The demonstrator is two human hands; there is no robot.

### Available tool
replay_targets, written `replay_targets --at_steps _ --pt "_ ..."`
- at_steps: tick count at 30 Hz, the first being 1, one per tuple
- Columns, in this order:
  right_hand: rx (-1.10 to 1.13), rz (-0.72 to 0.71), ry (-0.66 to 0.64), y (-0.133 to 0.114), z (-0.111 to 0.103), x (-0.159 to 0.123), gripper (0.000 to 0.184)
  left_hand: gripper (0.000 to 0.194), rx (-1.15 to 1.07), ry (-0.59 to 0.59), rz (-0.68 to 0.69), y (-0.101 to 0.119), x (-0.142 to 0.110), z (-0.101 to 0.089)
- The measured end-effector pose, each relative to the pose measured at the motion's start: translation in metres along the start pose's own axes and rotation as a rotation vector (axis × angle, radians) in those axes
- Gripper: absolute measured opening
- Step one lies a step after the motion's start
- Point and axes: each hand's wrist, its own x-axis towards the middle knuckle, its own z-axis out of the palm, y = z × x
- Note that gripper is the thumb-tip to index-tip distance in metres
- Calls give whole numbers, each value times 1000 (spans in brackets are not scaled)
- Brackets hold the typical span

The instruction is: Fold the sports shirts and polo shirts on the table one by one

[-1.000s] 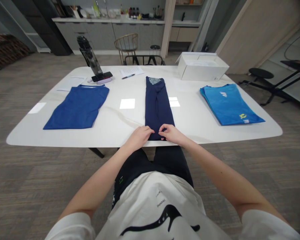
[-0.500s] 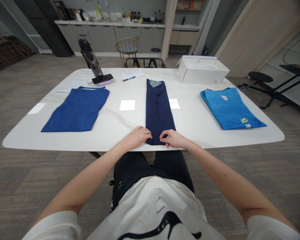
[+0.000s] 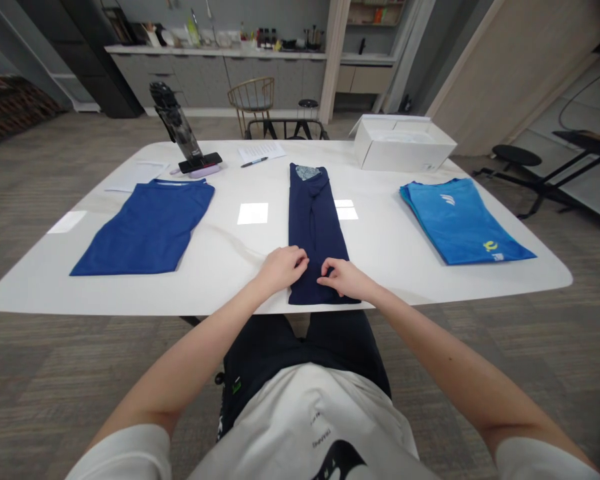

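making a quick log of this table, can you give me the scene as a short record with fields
left hand: the left hand, fingers bent, at the left edge of the dark garment; contact unclear
right hand: the right hand, fingers curled, over the garment's near right part; contact unclear
middle: dark garment, laid long and narrow
left side: blue shirt, laid flat
right side: bright blue shirt with white and yellow marks
far edge: black vacuum, pen, white box
surface: white table
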Motion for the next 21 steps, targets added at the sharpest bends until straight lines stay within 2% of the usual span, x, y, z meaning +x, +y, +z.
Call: replay_targets --at_steps 3,6,8,12,17,21 --pt "-59 -29 33 -1 3 4 21 34 135 56 -237 5 45 16" --pt "-38 -13 2 -4 4 4 22 39 191 38 -355 6 83 30" --pt "-4 -3 -28 -4 4 2 21 36 198 16 -410 6 98 35" --pt "27 -9 -35 -1 6 1 21 31 208 -2 -428 7 104 32" --pt "113 1 -85 2 4 -2 22 35 172 63 -402 9 102 25" --pt "101 34 -100 3 2 -3 22 36 134 62 -292 6 100 33"
